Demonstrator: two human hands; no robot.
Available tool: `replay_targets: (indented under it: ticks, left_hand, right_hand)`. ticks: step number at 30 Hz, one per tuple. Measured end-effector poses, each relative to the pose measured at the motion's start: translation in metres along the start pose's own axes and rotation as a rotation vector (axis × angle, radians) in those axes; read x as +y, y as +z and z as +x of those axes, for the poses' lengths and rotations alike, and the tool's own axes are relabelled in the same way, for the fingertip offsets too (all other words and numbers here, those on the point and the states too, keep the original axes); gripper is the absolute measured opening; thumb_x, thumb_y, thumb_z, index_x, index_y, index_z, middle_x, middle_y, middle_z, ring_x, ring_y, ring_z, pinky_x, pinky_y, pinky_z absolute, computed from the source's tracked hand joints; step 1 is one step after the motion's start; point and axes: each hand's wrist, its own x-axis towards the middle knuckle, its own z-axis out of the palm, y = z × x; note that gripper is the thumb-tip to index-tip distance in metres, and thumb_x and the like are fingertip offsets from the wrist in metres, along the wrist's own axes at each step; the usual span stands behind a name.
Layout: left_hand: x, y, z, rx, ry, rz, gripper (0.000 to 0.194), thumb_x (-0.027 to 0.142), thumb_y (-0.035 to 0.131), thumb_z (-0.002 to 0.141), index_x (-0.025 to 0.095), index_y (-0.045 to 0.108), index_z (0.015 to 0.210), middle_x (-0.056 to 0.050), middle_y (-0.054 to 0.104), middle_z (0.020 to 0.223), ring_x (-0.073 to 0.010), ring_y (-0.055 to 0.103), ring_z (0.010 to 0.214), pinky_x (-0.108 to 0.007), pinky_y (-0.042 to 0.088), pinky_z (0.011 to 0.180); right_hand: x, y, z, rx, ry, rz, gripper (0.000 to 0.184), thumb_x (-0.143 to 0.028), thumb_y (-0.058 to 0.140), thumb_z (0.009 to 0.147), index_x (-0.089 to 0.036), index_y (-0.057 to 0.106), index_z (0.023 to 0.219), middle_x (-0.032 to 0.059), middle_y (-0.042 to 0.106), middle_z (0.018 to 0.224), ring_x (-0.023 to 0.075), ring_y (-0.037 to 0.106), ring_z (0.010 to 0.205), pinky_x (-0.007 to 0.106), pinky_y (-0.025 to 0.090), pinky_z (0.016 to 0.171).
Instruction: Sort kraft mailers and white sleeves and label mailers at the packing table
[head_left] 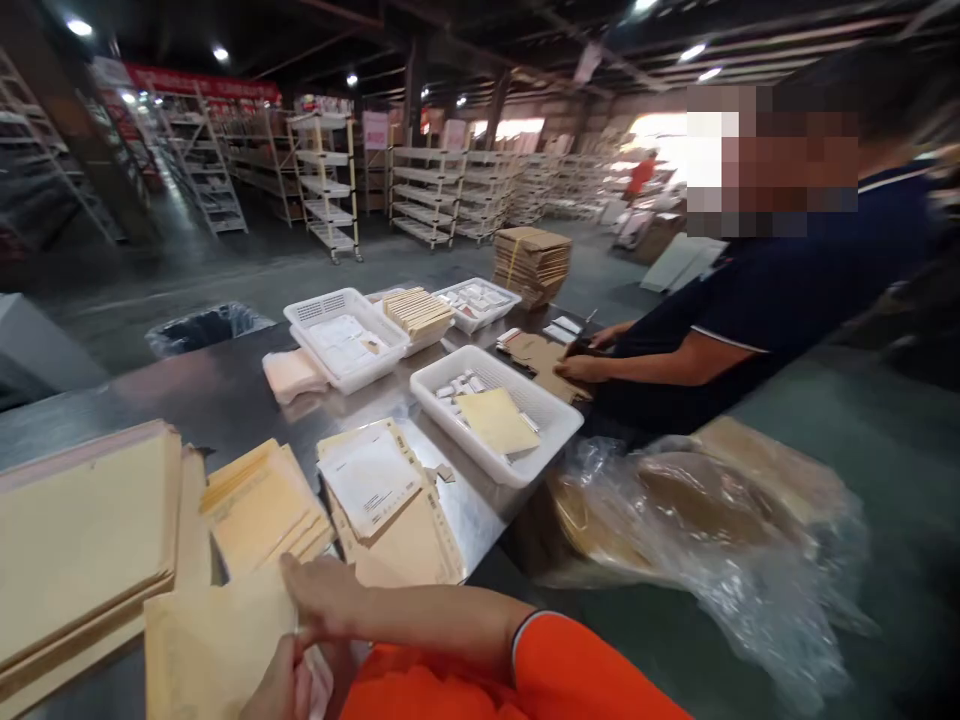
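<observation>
The fingers (298,578) of the right hand (324,592) are pinching the edge of a pale yellow paper envelope (217,640) beside stacked tan envelopes (82,530) on a steel table (202,400). The left hand (279,685) is staying below, its grip hidden.

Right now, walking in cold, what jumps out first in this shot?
At the bottom, the person's hands grip a manila envelope beside stacks of envelopes on a steel table. Ahead sits a white plastic crate of small packets. At right, a co-worker handles brown card above a bulging plastic bag.
</observation>
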Motion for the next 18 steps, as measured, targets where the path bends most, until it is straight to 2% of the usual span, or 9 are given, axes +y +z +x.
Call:
replay_targets:
  ticks: [3, 5, 7, 9, 10, 11, 14, 16, 18]
  left_hand:
    - [0.021, -0.014, -0.013, -0.04, -0.035, 0.029, 0.022, 0.035, 0.033, 0.089, 0.025, 0.051, 0.08, -0.004, 0.069, 0.068, -0.0238, 0.066, 0.062, -0.032, 0.042, 0.054]
    - [0.03, -0.031, -0.012, -0.04, 0.002, -0.031, 0.026, 0.04, 0.035, 0.091, 0.024, 0.052, 0.08, -0.004, 0.067, 0.067, -0.0213, 0.065, 0.062, -0.03, 0.045, 0.057]
    - [0.03, -0.052, -0.005, 0.113, 0.013, 0.022, 0.03, 0.044, 0.039, 0.09, 0.021, 0.059, 0.089, -0.009, 0.071, 0.084, -0.025, 0.068, 0.08, -0.036, 0.051, 0.07]
    - [0.023, -0.075, 0.004, 0.265, 0.008, 0.127, 0.04, 0.045, 0.045, 0.086, 0.016, 0.062, 0.107, -0.019, 0.069, 0.112, -0.0332, 0.064, 0.107, -0.047, 0.049, 0.091]
    - [0.019, -0.085, 0.01, 0.244, 0.009, 0.134, 0.044, 0.043, 0.048, 0.083, 0.014, 0.062, 0.113, -0.02, 0.067, 0.12, -0.0354, 0.061, 0.114, -0.051, 0.045, 0.098]
    - [0.016, -0.093, 0.016, 0.136, 0.015, 0.097, 0.044, 0.042, 0.049, 0.082, 0.014, 0.063, 0.113, -0.02, 0.067, 0.121, -0.0356, 0.061, 0.114, -0.051, 0.045, 0.098]
    - [0.016, -0.101, 0.031, -0.272, 0.024, -0.124, 0.035, 0.042, 0.044, 0.083, 0.017, 0.068, 0.084, -0.012, 0.076, 0.088, -0.0288, 0.069, 0.085, -0.038, 0.052, 0.076]
    - [0.02, -0.092, 0.037, -0.311, 0.032, -0.206, 0.04, 0.047, 0.043, 0.083, 0.018, 0.066, 0.07, -0.009, 0.075, 0.076, -0.027, 0.068, 0.075, -0.034, 0.05, 0.066]
    - [0.02, -0.08, 0.038, -0.216, 0.025, -0.238, 0.042, 0.054, 0.048, 0.077, 0.019, 0.068, 0.066, -0.008, 0.075, 0.072, -0.0276, 0.068, 0.071, -0.034, 0.051, 0.063]
  right_hand:
    - [-0.001, 0.004, -0.018, 0.09, -0.224, -0.159, 0.111, -0.048, 0.075, 0.068, -0.006, 0.015, 0.151, 0.024, 0.061, 0.121, 0.0341, 0.062, 0.103, 0.045, 0.05, 0.084]
    - [-0.002, 0.003, -0.03, 0.038, -0.298, -0.19, 0.114, -0.045, 0.076, 0.066, -0.011, 0.011, 0.154, 0.0279, 0.051, 0.134, 0.0373, 0.057, 0.111, 0.05, 0.045, 0.092]
    - [-0.002, -0.003, -0.039, -0.027, -0.363, -0.207, 0.119, -0.042, 0.079, 0.062, -0.012, 0.009, 0.154, 0.0322, 0.041, 0.142, 0.0414, 0.05, 0.12, 0.054, 0.039, 0.098]
    - [-0.004, -0.012, -0.044, -0.067, -0.437, -0.237, 0.126, -0.041, 0.082, 0.059, -0.01, 0.006, 0.155, 0.0363, 0.032, 0.147, 0.0446, 0.043, 0.128, 0.055, 0.033, 0.102]
    - [-0.005, -0.017, -0.046, -0.081, -0.479, -0.265, 0.128, -0.041, 0.083, 0.058, -0.011, 0.004, 0.155, 0.0377, 0.028, 0.15, 0.0453, 0.041, 0.13, 0.055, 0.032, 0.102]
    - [-0.007, -0.021, -0.048, -0.085, -0.522, -0.295, 0.128, -0.039, 0.083, 0.059, -0.012, 0.003, 0.155, 0.0383, 0.024, 0.151, 0.0454, 0.041, 0.131, 0.054, 0.032, 0.102]
    - [-0.012, -0.028, -0.05, -0.035, -0.624, -0.363, 0.123, -0.038, 0.081, 0.064, -0.016, 0.0, 0.155, 0.0385, 0.017, 0.154, 0.0446, 0.041, 0.133, 0.051, 0.034, 0.099]
    - [-0.014, -0.028, -0.054, 0.037, -0.664, -0.373, 0.12, -0.042, 0.079, 0.067, -0.018, 0.001, 0.155, 0.0392, 0.014, 0.155, 0.0444, 0.042, 0.132, 0.05, 0.035, 0.097]
    - [-0.013, -0.03, -0.059, 0.096, -0.682, -0.382, 0.116, -0.049, 0.078, 0.069, -0.02, 0.007, 0.155, 0.0388, 0.01, 0.155, 0.0431, 0.047, 0.127, 0.049, 0.036, 0.097]
